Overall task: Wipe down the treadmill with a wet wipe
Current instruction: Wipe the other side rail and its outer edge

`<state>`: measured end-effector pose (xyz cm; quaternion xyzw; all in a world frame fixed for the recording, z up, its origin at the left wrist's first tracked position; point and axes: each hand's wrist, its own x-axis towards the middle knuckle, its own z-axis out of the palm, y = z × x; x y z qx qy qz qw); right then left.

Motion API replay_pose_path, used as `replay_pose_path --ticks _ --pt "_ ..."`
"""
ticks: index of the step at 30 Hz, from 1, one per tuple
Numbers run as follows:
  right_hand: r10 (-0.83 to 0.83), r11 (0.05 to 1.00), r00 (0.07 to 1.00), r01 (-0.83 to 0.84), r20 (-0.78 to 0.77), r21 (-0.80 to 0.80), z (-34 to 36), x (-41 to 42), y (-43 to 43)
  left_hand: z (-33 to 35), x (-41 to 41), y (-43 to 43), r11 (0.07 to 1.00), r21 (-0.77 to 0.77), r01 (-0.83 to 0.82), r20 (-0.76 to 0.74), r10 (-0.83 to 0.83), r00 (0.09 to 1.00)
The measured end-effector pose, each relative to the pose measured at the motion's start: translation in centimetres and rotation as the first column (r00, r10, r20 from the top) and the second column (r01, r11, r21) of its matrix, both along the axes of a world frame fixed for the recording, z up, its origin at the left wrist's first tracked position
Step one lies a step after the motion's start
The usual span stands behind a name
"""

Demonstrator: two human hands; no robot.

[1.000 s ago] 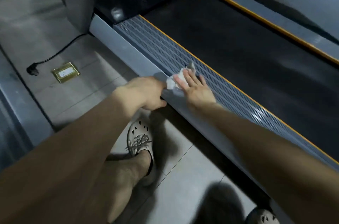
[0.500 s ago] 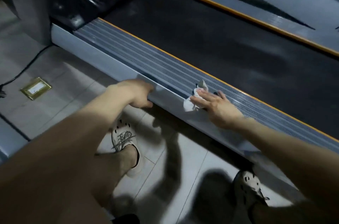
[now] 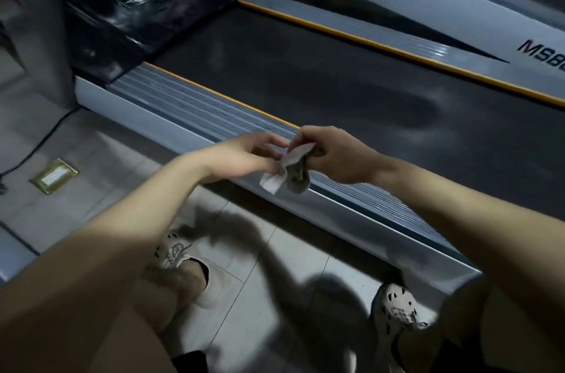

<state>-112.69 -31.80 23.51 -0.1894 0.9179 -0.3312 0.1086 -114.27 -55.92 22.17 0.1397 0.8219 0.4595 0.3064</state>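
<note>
The treadmill stretches across the view, with a black running belt [image 3: 336, 76], a ribbed grey side rail [image 3: 189, 106] edged in yellow, and a glossy black motor cover [image 3: 137, 5] at the far left. Both hands are lifted above the near rail. My right hand [image 3: 333, 155] pinches the top of a crumpled wet wipe [image 3: 287, 171], white with a dirty grey-brown patch. My left hand [image 3: 247, 155] pinches the wipe's left edge with its fingertips. The wipe hangs between the hands, off the rail.
A grey upright post [image 3: 33, 24] stands at the treadmill's front left. A brass floor socket plate [image 3: 53, 175] and a black cable [image 3: 39, 143] lie on the tiled floor. My two feet in pale perforated shoes [image 3: 397, 311] stand beside the rail. A second machine's grey side panel [image 3: 458, 12] runs behind.
My right hand has lifted the wipe off the side rail. My left hand has left the rail's outer edge and come across to take the wipe's edge. The view has pulled back.
</note>
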Motion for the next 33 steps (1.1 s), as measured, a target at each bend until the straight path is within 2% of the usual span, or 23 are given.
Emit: replay_pose_path --ticks 4,6,10,12,14,19,22,24,26,29,33 --pt "-0.075 0.987 0.997 0.074 -0.003 -0.145 -0.5 -0.6 -0.1 0.2 0.3 -0.3 0.985 0.143 -0.094 0.168 0.07 0.983" --pt "-0.111 0.979 0.993 0.104 -0.031 -0.173 -0.8 -0.6 0.2 -0.7 0.5 -0.1 0.966 0.205 -0.157 0.251 0.103 0.963" --pt "-0.185 0.963 0.98 0.166 -0.078 -0.211 -1.4 -0.7 0.1 -2.0 0.6 0.0 0.938 0.297 -0.178 0.344 0.068 0.936" --pt "-0.186 0.962 0.977 0.159 -0.103 -0.221 -1.6 -0.6 -0.2 -2.3 0.6 0.2 0.942 0.277 -0.191 0.306 0.102 0.947" --pt "-0.134 0.97 0.988 0.113 -0.083 -0.215 -1.8 -0.6 -0.5 -2.2 0.8 0.4 0.959 0.192 -0.207 0.207 0.166 0.964" --pt "0.046 0.98 0.984 -0.011 0.174 -0.197 -0.8 -1.0 -0.9 -2.2 -0.1 -0.7 0.941 0.065 -0.331 -0.024 0.333 0.943" --pt "-0.041 0.956 0.967 0.111 0.252 -0.271 -1.6 -1.5 -1.7 -2.3 -0.4 -1.5 0.919 0.095 -0.384 -0.027 0.388 0.921" --pt "-0.11 0.951 0.964 0.174 0.243 -0.257 -2.5 -1.7 -2.8 -2.4 -0.3 -1.8 0.909 0.151 -0.389 0.03 0.389 0.921" --pt "-0.163 0.95 0.962 0.213 0.218 -0.229 -3.2 -1.9 -4.1 -2.4 -0.1 -2.0 0.869 0.22 -0.444 0.138 0.423 0.896" --pt "-0.264 0.921 0.951 0.298 0.161 -0.251 -4.3 -2.3 -6.7 -1.7 0.4 -2.8 0.742 0.37 -0.559 0.359 0.441 0.823" --pt "-0.258 0.93 0.965 0.261 0.048 -0.259 -4.7 -2.5 -10.5 -2.1 0.9 -5.8 0.561 0.394 -0.728 0.452 0.571 0.685"
